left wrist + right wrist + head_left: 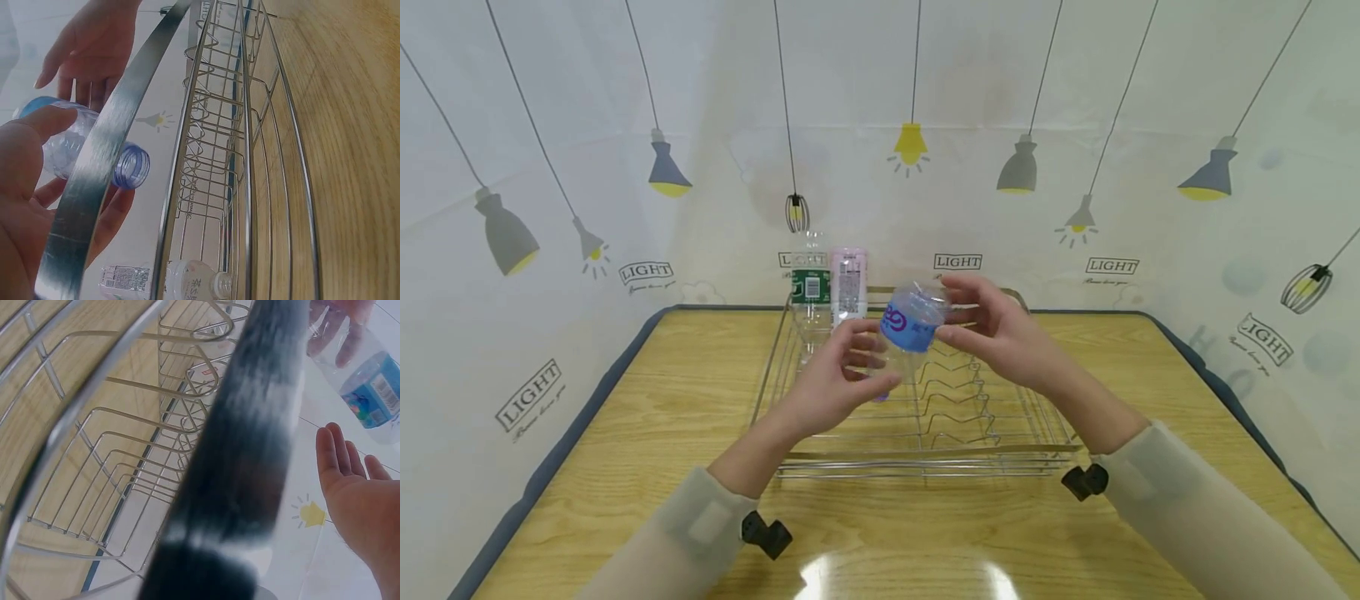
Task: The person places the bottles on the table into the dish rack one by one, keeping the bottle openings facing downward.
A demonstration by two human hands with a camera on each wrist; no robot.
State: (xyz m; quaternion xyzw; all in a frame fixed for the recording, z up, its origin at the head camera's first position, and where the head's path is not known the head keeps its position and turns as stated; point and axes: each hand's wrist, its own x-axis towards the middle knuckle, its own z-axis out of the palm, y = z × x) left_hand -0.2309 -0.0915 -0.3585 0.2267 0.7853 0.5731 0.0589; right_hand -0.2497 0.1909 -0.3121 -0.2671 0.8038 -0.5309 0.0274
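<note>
A clear plastic bottle (908, 323) with a blue label is tilted mouth-down above a wire dish rack (925, 455). My left hand (823, 385) holds it around its lower part, the thumb on the near side and the fingers behind. In the left wrist view the bottle's uncapped mouth (132, 166) points down to the right. My right hand (1015, 342) is beside the bottle's raised base, its fingers fairly straight. A gap shows between that right hand (362, 500) and the bottle (369, 394) in the right wrist view.
At the rack's back left stand a clear bottle with a green label (811, 287) and a pink-and-white bottle (848, 279). The rack has wavy wire dividers (958, 392) and a flat metal rim (231, 456). It sits on a wooden table (662, 400) before a lamp-patterned backdrop (850, 67).
</note>
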